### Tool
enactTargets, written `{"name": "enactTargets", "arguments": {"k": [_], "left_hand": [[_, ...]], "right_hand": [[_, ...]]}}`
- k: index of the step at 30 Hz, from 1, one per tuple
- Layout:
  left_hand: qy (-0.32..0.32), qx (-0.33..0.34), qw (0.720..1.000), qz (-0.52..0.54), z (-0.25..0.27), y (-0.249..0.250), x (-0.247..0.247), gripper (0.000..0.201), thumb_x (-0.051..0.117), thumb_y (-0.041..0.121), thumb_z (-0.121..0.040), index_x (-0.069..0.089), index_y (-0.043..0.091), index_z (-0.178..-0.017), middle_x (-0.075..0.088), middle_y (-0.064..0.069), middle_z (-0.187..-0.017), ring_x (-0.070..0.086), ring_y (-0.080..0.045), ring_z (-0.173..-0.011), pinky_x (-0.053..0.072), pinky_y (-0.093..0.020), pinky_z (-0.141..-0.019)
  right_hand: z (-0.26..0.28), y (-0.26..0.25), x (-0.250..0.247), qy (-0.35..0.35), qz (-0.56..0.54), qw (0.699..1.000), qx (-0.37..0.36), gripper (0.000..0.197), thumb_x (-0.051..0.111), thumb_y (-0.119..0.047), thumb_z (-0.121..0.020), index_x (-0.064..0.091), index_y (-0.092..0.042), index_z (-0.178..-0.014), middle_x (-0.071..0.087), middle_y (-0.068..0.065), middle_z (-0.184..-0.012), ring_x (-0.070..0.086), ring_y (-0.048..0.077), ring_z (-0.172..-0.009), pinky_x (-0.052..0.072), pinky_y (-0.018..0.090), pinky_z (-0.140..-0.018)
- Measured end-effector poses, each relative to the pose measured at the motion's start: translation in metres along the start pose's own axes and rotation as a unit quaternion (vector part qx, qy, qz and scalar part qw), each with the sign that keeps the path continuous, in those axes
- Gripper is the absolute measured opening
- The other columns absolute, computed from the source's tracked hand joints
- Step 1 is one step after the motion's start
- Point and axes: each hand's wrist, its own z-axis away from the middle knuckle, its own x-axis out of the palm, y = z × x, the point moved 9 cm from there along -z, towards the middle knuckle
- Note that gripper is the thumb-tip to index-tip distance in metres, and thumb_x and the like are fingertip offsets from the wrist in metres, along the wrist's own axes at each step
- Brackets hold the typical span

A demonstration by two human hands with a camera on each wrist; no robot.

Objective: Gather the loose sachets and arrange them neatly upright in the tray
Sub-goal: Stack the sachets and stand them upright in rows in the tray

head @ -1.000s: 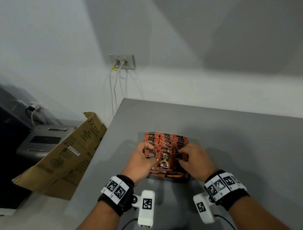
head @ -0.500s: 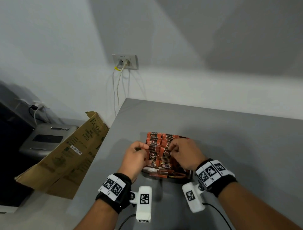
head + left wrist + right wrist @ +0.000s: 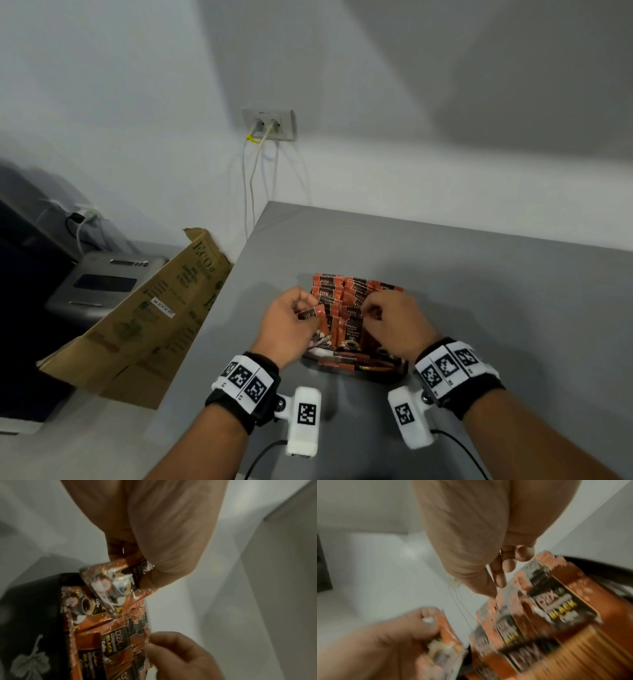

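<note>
A black tray (image 3: 394, 373) on the grey table (image 3: 496, 308) holds rows of orange-and-black coffee sachets (image 3: 349, 291) standing upright. My left hand (image 3: 310, 308) pinches one sachet (image 3: 313, 313) at the tray's left side. The left wrist view shows that sachet (image 3: 116, 582) tilted, held by its top between thumb and fingers of my left hand (image 3: 135, 566). My right hand (image 3: 368, 308) has curled fingers and pinches the top edge of a standing sachet (image 3: 352, 325) near the middle. In the blurred right wrist view, my right hand (image 3: 496, 588) touches the sachet tops (image 3: 556, 601).
A few sachets lie flat at the tray's front (image 3: 346, 363). A cardboard box (image 3: 144, 325) leans against the table's left edge, with a grey appliance (image 3: 99, 284) behind it. Cables hang from a wall socket (image 3: 269, 123). The table's left edge is near my left hand.
My left hand has drawn one sachet out to the tray's left side and tilted it. My right hand has moved left from the tray's right end toward the middle.
</note>
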Motion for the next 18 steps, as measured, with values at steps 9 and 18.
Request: {"name": "enactTargets", "arguments": {"k": [9,18], "left_hand": [[-0.087,0.067,0.972,-0.206,-0.018,0.004,0.029,0.023,0.065,0.008,-0.085,0.061,0.03,-0.08,0.069,0.013,-0.085,0.066,-0.005,-0.083,0.059,-0.032,-0.08],[-0.052,0.123,0.944,-0.301,-0.016,0.003,0.032,0.027,0.068,0.011,-0.084,0.063,0.037,-0.083,0.06,0.018,-0.095,0.056,-0.01,-0.098,0.05,-0.038,-0.095]], "right_hand": [[0.05,0.008,-0.009,-0.118,-0.022,0.993,0.016,0.028,0.07,-0.026,-0.088,0.067,-0.029,-0.115,0.054,-0.024,-0.085,0.054,-0.009,-0.075,0.037,0.006,-0.063],[0.051,0.002,0.032,-0.132,0.044,0.988,-0.06,0.027,0.064,-0.031,-0.09,0.068,-0.028,-0.116,0.069,-0.012,-0.108,0.061,0.004,-0.096,0.051,0.025,-0.088]]}}
